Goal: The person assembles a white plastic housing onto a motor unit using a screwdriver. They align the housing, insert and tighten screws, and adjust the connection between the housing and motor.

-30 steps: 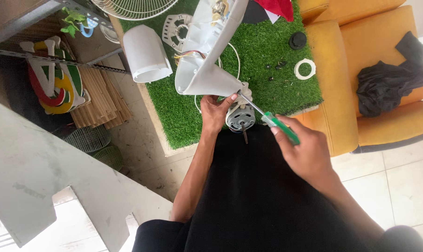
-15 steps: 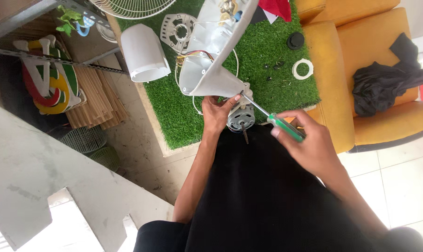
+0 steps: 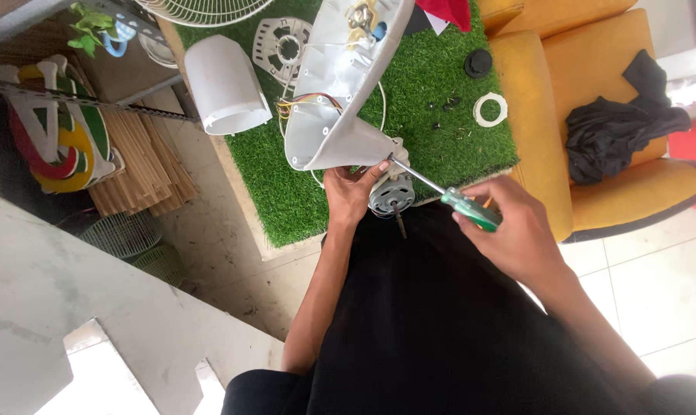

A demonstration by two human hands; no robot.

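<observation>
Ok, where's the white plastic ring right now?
In the head view, the white ring lies on the green turf mat near its right edge, just below the black round cap and beside the yellow armchair.

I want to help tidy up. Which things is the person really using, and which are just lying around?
In use:
left hand steadying the fan motor
white fan housing
right hand in a grip on the green screwdriver

Lying about:
white cover
white ring
black cap
black cloth

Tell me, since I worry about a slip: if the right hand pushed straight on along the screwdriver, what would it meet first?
Probably the fan motor where it joins the white housing; the right hand aims the screwdriver there, beside the left hand. Depth is unclear.
</observation>
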